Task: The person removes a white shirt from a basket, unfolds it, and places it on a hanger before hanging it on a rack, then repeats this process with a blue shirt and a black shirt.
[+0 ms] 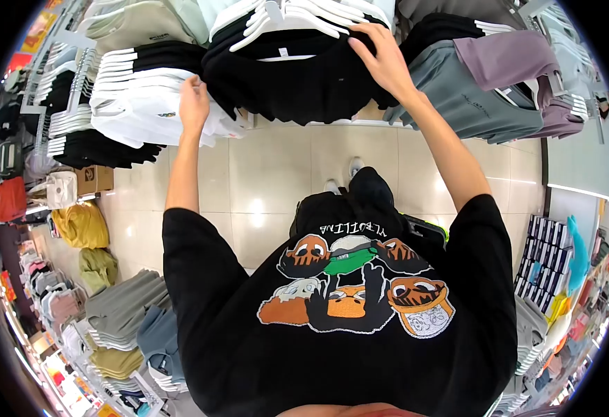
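Note:
A black T-shirt (283, 83) hangs facing me on a white hanger (287, 57), at the front of a row of white hangers. My left hand (194, 104) is closed at the shirt's left sleeve edge, its fingertips pinched on the cloth. Beside that hand hang several white T-shirts (134, 104). On the other side, my right hand (385, 64) rests at the shirt's right shoulder with its fingers stretched out and the thumb apart. Right of it hangs a grey-green T-shirt (450, 90).
A mauve garment (506, 59) lies over the right rack. Black shirts (103, 148) hang at far left, above a cardboard box (94, 178) and a yellow bag (80, 224). Folded-looking grey clothes (127, 306) are behind me at left. Tiled floor (262, 167) lies below.

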A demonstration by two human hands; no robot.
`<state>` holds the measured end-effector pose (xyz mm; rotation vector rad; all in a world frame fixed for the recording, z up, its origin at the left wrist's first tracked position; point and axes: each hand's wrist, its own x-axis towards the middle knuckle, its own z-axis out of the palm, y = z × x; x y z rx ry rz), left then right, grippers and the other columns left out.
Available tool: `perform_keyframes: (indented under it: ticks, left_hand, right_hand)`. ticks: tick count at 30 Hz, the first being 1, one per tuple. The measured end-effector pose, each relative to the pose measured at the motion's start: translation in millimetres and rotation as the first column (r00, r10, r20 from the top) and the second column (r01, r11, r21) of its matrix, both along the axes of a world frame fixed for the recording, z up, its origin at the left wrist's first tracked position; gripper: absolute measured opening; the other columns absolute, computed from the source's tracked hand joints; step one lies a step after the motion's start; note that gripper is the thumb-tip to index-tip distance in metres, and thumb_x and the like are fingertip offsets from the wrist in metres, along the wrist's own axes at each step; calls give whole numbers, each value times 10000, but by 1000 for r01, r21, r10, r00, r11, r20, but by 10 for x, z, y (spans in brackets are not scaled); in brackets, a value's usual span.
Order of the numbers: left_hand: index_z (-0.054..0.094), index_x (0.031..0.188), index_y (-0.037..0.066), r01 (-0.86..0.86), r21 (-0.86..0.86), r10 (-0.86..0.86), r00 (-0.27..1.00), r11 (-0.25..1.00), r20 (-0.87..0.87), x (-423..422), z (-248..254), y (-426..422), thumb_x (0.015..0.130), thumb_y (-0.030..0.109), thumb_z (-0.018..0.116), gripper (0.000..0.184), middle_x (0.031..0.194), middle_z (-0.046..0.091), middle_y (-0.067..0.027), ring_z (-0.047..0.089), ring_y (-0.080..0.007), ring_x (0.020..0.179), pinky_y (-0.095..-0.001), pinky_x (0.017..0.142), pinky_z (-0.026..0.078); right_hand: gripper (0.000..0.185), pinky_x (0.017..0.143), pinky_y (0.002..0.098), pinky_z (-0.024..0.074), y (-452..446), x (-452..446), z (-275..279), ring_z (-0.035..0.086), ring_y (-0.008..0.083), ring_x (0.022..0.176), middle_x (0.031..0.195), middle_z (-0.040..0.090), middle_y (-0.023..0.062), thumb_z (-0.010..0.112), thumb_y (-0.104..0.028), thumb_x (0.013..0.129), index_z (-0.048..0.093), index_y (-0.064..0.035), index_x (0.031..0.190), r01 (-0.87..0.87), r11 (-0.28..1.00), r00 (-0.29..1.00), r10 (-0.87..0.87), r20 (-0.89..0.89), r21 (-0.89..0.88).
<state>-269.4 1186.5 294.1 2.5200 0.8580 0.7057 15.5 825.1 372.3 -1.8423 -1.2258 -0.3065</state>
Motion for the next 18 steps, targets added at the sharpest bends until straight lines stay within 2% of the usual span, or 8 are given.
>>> perform_keyframes:
  ticks: [1, 3, 5, 7, 9, 11, 14, 18]
  left_hand:
    - [599, 1287, 60, -40, 21, 38, 995, 999, 94, -55, 22, -89, 1014, 227, 609, 321, 1136, 701, -149, 680, -320, 998, -424, 851, 531]
    - [596, 1291, 55, -77, 38, 69, 981, 996, 182, -182, 53, -319, 1005, 201, 620, 323, 1147, 689, -148, 671, -306, 998, -410, 846, 534]
    - [652, 1180, 19, 13, -191, 23, 982, 982, 185, -348, 44, -673, 1043, 240, 601, 265, 1063, 689, -129, 644, -192, 905, -338, 807, 523]
    - [680, 1107, 5, 84, -540, -86, 996, 837, 22, -532, -16, -1044, 1071, 277, 561, 299, 988, 708, -89, 645, -156, 827, -314, 784, 519]
    - [693, 1078, 12, 152, -688, -166, 985, 710, 46, -632, -398, -1461, 1073, 287, 549, 310, 904, 719, -53, 672, -136, 756, -295, 721, 526]
    - [703, 1077, 29, 191, -722, -325, 945, 665, -49, -659, -664, -2061, 1057, 237, 565, 250, 909, 732, -73, 702, -157, 717, -310, 686, 547]
    - [706, 1069, 53, 169, -753, -354, 931, 636, -90, -440, -784, -2538, 1032, 249, 591, 230, 919, 754, -81, 721, -185, 730, -336, 684, 556]
    - [692, 1111, 17, 295, -739, -608, 771, 605, -190, 32, -565, -2976, 1042, 235, 582, 254, 967, 742, -113, 727, -206, 783, -333, 748, 566]
  right_hand:
    - [336, 1100, 382, 413, -151, -56, -29, 547, 315, 1290, 1310, 618, 135, 672, -240, 995, 641, -53, 1273, 46, 999, 996, -44, -82, 24]
    - [314, 1089, 359, 417, -503, -113, -135, 577, 288, 1245, 1288, 625, 124, 676, -189, 988, 637, -45, 1263, 126, 990, 985, -118, -126, 58]
    - [270, 1053, 327, 428, -876, -278, -233, 598, 225, 1185, 1251, 642, 100, 658, -156, 998, 646, -40, 1241, 209, 977, 926, -186, -329, 35]
    - [234, 964, 299, 478, -1237, -435, -607, 625, 146, 1080, 1180, 676, 52, 635, -183, 1030, 660, -27, 1203, 246, 969, 805, -221, -550, -29]
    - [247, 917, 293, 497, -1558, -673, -1049, 638, 119, 992, 1074, 698, 37, 612, -210, 1052, 668, 7, 1157, 239, 971, 698, -168, -696, 6]
    - [281, 890, 293, 521, -2024, -1069, -1522, 679, 135, 935, 988, 732, 75, 610, -235, 1051, 674, 29, 1126, 230, 961, 453, -243, -858, -151]
    - [296, 863, 297, 532, -2253, -1491, -1787, 693, 144, 880, 916, 731, 80, 602, -242, 1055, 678, 37, 1117, 339, 928, 355, -278, -893, -154]
    - [287, 831, 299, 539, -2437, -1949, -1907, 698, 146, 854, 919, 726, 82, 595, -235, 1059, 668, 40, 1094, 496, 847, 157, -307, -938, -194]
